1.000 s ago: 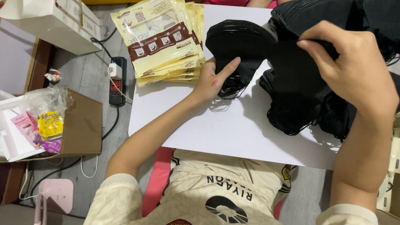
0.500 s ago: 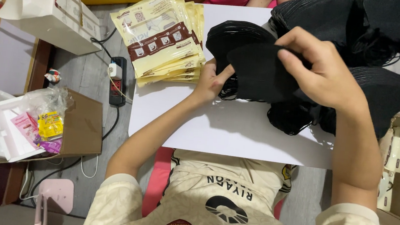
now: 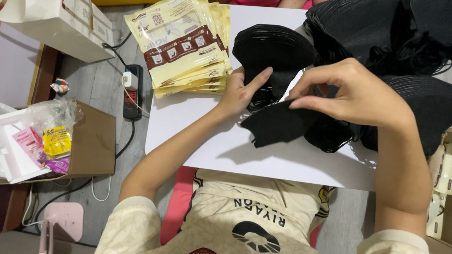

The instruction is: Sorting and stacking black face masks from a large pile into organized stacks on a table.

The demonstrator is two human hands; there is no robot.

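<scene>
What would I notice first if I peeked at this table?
Probably the big heaps of black masks piled along the far right of the white table. In the middle, the right hand pinches one black mask while the left hand rests on a smaller stack. At the table's far left lies a fan of yellow packets.

Right hand (image 3: 350,95) pinches a black mask (image 3: 281,128) over the white board (image 3: 267,161).

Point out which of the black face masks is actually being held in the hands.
The single flat black fabric mask pinched in the right hand, at the white board's middle; the other masks lie in stacks behind.
</scene>
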